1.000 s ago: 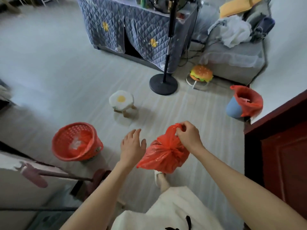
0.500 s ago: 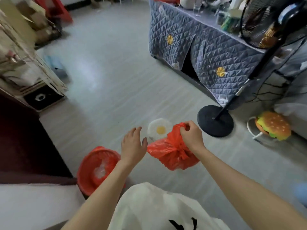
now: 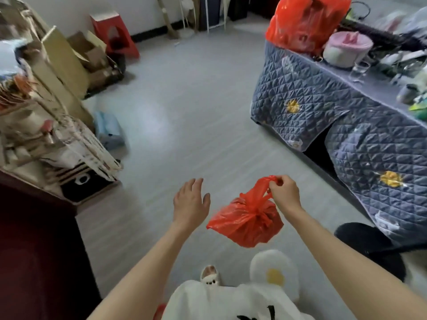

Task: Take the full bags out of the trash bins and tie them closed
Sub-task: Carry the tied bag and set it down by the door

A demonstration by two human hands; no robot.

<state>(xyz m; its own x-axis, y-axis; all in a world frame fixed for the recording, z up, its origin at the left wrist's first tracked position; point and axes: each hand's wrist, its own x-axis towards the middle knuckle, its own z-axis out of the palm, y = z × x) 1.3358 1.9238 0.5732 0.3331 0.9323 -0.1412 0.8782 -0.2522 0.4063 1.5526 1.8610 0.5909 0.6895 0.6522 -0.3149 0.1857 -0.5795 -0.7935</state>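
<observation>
The fried-egg stool [image 3: 275, 273] is the landmark, low in the view. Just above it hangs the red bag [image 3: 248, 221], knotted at the neck and clear of the floor. The right hand [image 3: 285, 195] pinches the bag's twisted handle [image 3: 262, 184] w/ curled fingers and carries all the weight. Left of the bag, the left hand [image 3: 190, 202] is spread wide, holds nothing and does not touch the bag.

Risk, as a judgement: the grip is only a pinch on thin film, so the handle may slip or tear and the bag can fall near the stool. The knot looks small; if loose, it may open.

Farther, up and right of the stool, a quilted table [image 3: 300, 95] bears a second red bag [image 3: 302, 21].

No brand, label or writing is readable; a black mark on the white shirt [image 3: 231, 303] is cut off.
</observation>
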